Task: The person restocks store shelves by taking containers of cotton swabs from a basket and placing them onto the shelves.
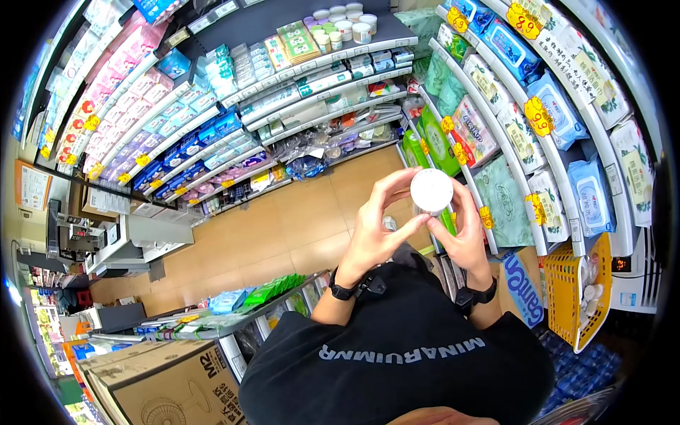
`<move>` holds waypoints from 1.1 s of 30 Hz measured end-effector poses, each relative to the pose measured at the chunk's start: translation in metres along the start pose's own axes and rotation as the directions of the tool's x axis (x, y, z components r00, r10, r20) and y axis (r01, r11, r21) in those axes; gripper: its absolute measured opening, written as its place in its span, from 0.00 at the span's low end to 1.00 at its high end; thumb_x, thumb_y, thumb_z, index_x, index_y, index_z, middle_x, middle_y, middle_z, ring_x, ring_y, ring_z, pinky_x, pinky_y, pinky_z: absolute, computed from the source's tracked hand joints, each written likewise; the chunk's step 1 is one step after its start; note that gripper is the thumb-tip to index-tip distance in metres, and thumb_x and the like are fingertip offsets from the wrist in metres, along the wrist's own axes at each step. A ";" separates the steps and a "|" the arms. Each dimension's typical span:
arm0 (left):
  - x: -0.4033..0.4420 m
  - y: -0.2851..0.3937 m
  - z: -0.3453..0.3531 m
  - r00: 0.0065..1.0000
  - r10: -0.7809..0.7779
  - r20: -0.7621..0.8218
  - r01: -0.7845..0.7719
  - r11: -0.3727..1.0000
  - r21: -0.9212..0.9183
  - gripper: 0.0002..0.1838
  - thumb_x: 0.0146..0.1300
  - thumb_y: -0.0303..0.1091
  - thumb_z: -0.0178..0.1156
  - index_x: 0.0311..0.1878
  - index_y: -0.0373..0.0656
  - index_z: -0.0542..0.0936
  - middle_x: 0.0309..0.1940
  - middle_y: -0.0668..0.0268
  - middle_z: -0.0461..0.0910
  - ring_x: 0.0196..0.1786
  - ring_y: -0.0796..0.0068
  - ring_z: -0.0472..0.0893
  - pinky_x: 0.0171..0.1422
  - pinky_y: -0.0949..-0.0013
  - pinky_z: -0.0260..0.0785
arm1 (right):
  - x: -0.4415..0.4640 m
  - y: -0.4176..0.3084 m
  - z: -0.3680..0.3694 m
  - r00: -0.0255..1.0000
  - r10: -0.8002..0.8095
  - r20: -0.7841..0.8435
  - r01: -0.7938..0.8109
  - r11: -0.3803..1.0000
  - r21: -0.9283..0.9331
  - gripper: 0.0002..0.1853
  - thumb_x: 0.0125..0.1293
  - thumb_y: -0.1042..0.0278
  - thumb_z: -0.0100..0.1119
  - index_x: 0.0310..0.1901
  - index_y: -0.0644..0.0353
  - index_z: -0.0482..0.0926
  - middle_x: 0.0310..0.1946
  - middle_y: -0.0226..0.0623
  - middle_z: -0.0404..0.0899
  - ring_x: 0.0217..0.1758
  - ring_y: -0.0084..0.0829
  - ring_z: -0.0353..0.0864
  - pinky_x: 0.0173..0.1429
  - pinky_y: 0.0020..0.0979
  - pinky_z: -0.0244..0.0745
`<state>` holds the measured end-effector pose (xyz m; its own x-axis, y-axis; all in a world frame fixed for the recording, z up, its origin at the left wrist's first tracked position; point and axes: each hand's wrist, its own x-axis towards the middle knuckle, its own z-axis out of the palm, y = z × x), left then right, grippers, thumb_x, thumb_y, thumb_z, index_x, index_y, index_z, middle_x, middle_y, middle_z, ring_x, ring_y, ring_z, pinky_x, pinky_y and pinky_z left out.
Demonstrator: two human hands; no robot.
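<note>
White tub, round, up in front of my chest, end face turned to my camera. I've got it two-handed: left hand closed on one side, right hand closed on the other. Thumbs meet at the near edge, fingers curve round the sides; likely so because a smooth round wall could slip or roll out of one loose pinch. Top face left uncovered, so I can see it whole. Can't read any print on it. Can't tell how hard I'm squeezing either; far fingertips partly hidden.

Black shirt behind and below, elbows bent, which probably keeps the hold steady. Dark watch on left wrist, dark band on right.

Right side: yellow basket with white containers inside, its walls keeping them together. Wipes packs stand face-out on the racks, presumably so fronts show; yellow price tags sit on the shelf edges for reading from the aisle.

Ahead, lidded jars grouped on the upper shelf, flat bases down. Tan floor below. Fan box lower left.
</note>
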<state>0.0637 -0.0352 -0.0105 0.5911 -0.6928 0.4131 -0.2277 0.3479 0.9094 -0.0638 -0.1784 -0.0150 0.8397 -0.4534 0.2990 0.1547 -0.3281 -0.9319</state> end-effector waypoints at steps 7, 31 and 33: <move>0.039 -0.026 -0.007 0.999 -0.029 0.025 0.030 0.999 -0.043 0.38 0.61 0.21 0.73 0.73 0.36 0.66 0.72 0.49 0.71 0.75 0.57 0.71 0.78 0.53 0.68 | 0.042 0.021 -0.011 1.000 0.023 -0.015 -0.024 0.996 -0.086 0.38 0.60 0.74 0.74 0.70 0.66 0.66 0.65 0.47 0.76 0.71 0.40 0.75 0.75 0.41 0.67; 0.283 -0.143 -0.036 0.982 -0.138 -0.130 0.166 0.957 0.240 0.26 0.64 0.27 0.72 0.65 0.39 0.77 0.55 0.62 0.75 0.64 0.69 0.79 0.67 0.63 0.80 | 0.318 0.119 -0.062 0.996 -0.086 0.020 0.088 0.992 -0.093 0.35 0.62 0.77 0.71 0.70 0.65 0.67 0.62 0.49 0.79 0.66 0.39 0.80 0.65 0.37 0.76; 0.296 -0.153 -0.037 0.976 -0.154 -0.154 0.189 0.949 0.251 0.26 0.66 0.28 0.71 0.66 0.40 0.76 0.55 0.62 0.78 0.64 0.70 0.79 0.63 0.65 0.80 | 0.333 0.123 -0.064 0.996 -0.089 0.015 0.090 0.989 -0.115 0.35 0.62 0.77 0.71 0.70 0.64 0.67 0.62 0.49 0.79 0.66 0.39 0.80 0.65 0.37 0.77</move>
<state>0.3016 -0.2700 -0.0293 0.7308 -0.6328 0.2558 -0.2984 0.0409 0.9536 0.2016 -0.4227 -0.0174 0.8305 -0.4098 0.3773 0.1688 -0.4604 -0.8715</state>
